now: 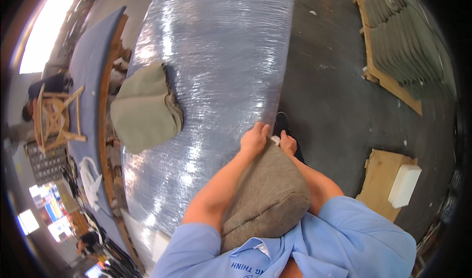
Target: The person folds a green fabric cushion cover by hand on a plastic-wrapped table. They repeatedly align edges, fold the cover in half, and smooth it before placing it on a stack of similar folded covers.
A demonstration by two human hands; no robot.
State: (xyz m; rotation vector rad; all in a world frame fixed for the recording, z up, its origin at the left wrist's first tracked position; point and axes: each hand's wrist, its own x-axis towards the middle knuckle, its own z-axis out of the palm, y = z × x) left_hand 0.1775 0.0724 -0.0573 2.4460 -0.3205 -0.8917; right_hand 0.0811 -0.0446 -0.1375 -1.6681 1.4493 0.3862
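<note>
A plump brown woven-fabric cushion (pixel 275 194) is held against my chest, its narrow far end over the table's right edge. My left hand (pixel 254 139) is closed on the left side of that far end. On its right side my right hand (pixel 287 143) grips the fabric, partly hidden behind the cushion. Between the two hands a small tuft of white stuffing (pixel 276 140) shows. To the left, a stack of flat olive-green fabric pieces (pixel 142 108) lies on the table (pixel 221 47), which is wrapped in shiny clear plastic.
Right of the table, a wooden pallet (pixel 388 81) carries a row of grey-green pads (pixel 403 42). Cardboard (pixel 378 179) with a white block (pixel 404 185) lies on the floor nearer me. At far left, a person handles a wooden chair frame (pixel 59 113) beside a blue-topped bench (pixel 93 57).
</note>
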